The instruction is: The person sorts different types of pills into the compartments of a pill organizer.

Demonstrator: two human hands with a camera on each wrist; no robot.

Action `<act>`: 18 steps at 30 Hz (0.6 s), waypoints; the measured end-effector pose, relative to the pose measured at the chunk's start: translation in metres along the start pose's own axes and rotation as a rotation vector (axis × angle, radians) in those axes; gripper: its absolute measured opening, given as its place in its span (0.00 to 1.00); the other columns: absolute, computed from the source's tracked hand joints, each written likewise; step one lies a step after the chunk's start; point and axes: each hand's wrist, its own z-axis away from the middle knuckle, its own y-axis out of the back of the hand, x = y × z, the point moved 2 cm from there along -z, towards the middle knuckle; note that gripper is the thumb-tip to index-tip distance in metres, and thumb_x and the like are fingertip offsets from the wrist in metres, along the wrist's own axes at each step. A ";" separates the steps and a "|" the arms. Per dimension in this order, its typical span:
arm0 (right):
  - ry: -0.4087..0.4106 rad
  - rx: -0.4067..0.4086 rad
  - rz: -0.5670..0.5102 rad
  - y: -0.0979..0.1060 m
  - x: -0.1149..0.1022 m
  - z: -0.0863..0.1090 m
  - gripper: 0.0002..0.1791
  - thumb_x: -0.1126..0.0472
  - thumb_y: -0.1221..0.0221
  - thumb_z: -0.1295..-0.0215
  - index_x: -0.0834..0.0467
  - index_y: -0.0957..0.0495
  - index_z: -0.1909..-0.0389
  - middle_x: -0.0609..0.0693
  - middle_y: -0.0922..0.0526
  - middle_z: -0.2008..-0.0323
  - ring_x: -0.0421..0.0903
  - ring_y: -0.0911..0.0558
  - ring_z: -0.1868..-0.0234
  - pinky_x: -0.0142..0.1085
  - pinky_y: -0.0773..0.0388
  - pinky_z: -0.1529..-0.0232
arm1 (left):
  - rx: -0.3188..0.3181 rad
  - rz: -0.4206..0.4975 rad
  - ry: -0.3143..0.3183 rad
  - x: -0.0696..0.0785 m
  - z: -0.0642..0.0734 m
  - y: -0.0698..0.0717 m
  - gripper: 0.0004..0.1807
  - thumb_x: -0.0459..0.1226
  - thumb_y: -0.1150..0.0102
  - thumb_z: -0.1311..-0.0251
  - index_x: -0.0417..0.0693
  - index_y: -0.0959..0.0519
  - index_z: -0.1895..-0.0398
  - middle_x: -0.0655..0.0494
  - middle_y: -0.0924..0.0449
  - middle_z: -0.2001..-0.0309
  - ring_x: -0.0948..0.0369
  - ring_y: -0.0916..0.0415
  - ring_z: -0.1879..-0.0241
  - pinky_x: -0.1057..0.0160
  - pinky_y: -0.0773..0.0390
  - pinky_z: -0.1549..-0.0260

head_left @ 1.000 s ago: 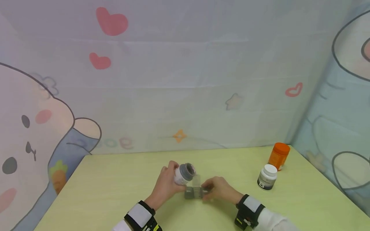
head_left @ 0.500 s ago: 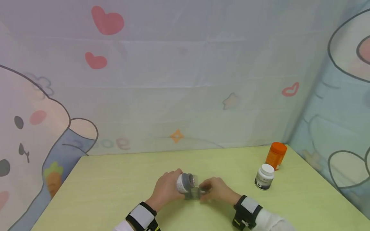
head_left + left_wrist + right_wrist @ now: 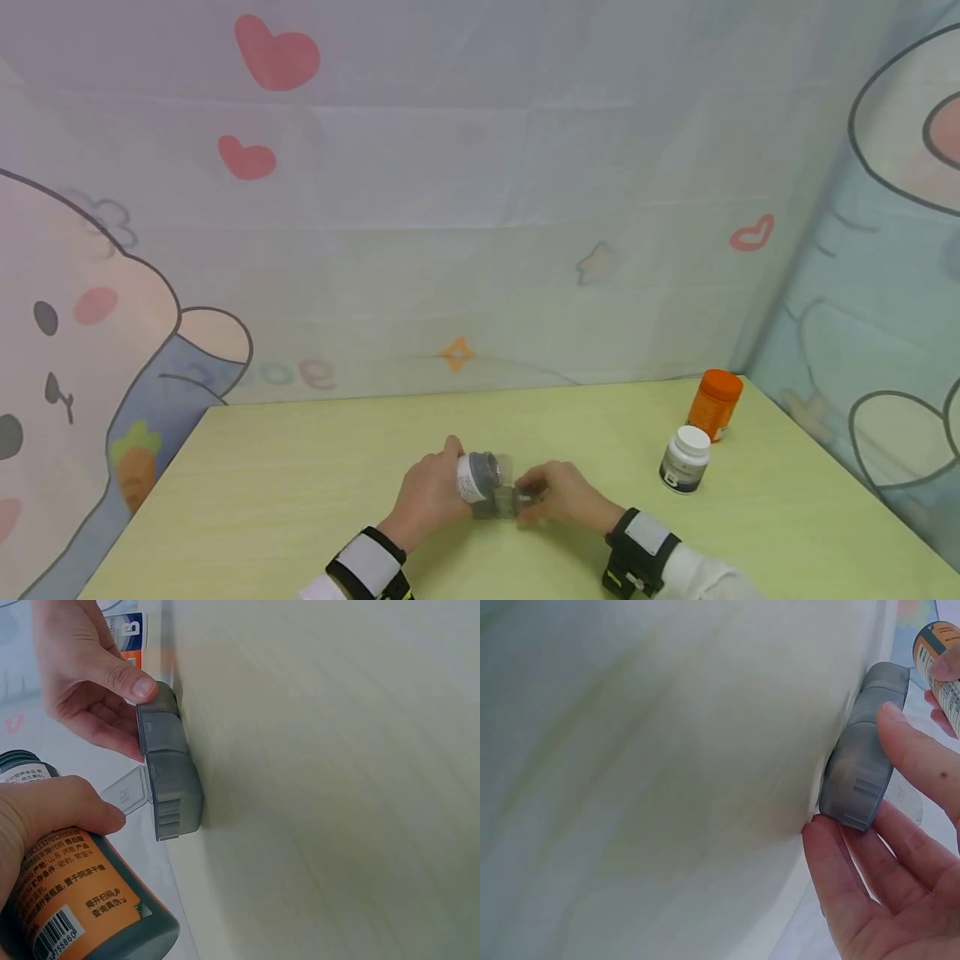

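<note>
My left hand (image 3: 426,502) grips an uncapped pill bottle (image 3: 97,900), dark grey with an orange and white label. It tilts to the right, its mouth close above a translucent grey pill organizer (image 3: 495,505). The organizer sits on the table, divided into compartments, and one clear lid (image 3: 127,790) stands raised in the left wrist view. My right hand (image 3: 564,495) holds the organizer's right end, thumb (image 3: 922,754) on its near side and fingertips at its end and base. Whether any pills are inside the organizer cannot be made out.
At the right of the pale yellow table (image 3: 315,467) stand a white-capped bottle (image 3: 686,460) and, behind it, an orange bottle (image 3: 716,403). A cartoon-printed cloth (image 3: 480,200) hangs behind the table.
The left hand has lowered the pill bottle and tipped it further, bringing its mouth nearer the organizer. My right hand keeps its hold on the organizer; the head view has shifted slightly.
</note>
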 end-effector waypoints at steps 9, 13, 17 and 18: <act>-0.007 0.005 -0.002 0.000 0.001 0.001 0.24 0.62 0.27 0.64 0.68 0.21 0.63 0.58 0.18 0.67 0.51 0.20 0.67 0.31 0.25 0.67 | 0.033 0.009 -0.075 0.000 0.003 0.002 0.31 0.31 0.23 0.79 0.45 0.27 0.64 0.57 0.29 0.68 0.60 0.30 0.67 0.61 0.26 0.69; 0.009 0.012 0.002 0.000 0.001 0.001 0.24 0.62 0.27 0.64 0.68 0.21 0.63 0.58 0.18 0.68 0.51 0.20 0.68 0.29 0.26 0.68 | 0.056 0.032 -0.097 0.000 0.004 0.003 0.29 0.30 0.22 0.80 0.44 0.22 0.64 0.58 0.33 0.67 0.60 0.35 0.64 0.60 0.26 0.65; 0.015 0.010 -0.001 0.001 0.000 0.001 0.24 0.62 0.27 0.64 0.68 0.21 0.63 0.58 0.18 0.67 0.51 0.20 0.68 0.30 0.26 0.68 | 0.050 0.009 -0.114 -0.001 0.003 0.002 0.30 0.31 0.22 0.81 0.45 0.21 0.63 0.57 0.28 0.67 0.59 0.34 0.66 0.61 0.27 0.65; 0.014 0.008 -0.002 0.001 0.000 0.001 0.24 0.62 0.27 0.64 0.68 0.21 0.63 0.58 0.18 0.67 0.51 0.20 0.68 0.30 0.26 0.67 | 0.045 -0.006 -0.116 -0.001 0.003 0.002 0.30 0.32 0.22 0.80 0.45 0.21 0.63 0.57 0.27 0.67 0.59 0.33 0.66 0.61 0.27 0.65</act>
